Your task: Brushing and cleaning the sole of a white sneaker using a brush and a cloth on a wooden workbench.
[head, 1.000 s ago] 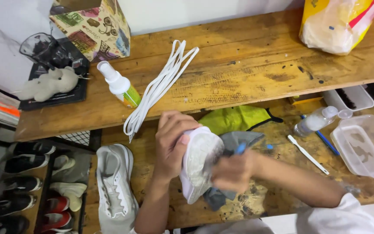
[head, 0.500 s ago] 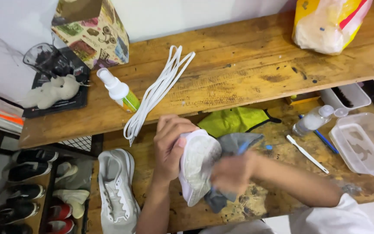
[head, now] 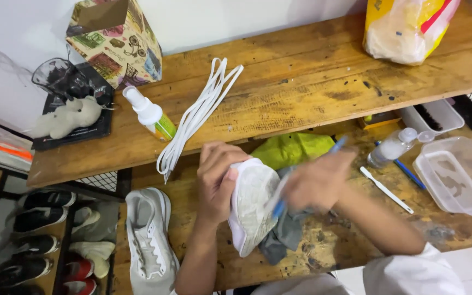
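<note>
Sneaker, white, sole up, sits clamped in my left hand over the lower desk. Right hand is closed round a blue-handled brush, w/ its head on the sole; blurred, so I can't tell bristle detail. Grey cloth hangs under the shoe, green cloth just behind. Second white sneaker lies left of my forearm. White laces and spray bottle rest on the upper shelf. Clear tub and white toothbrush lie to the right.
</note>
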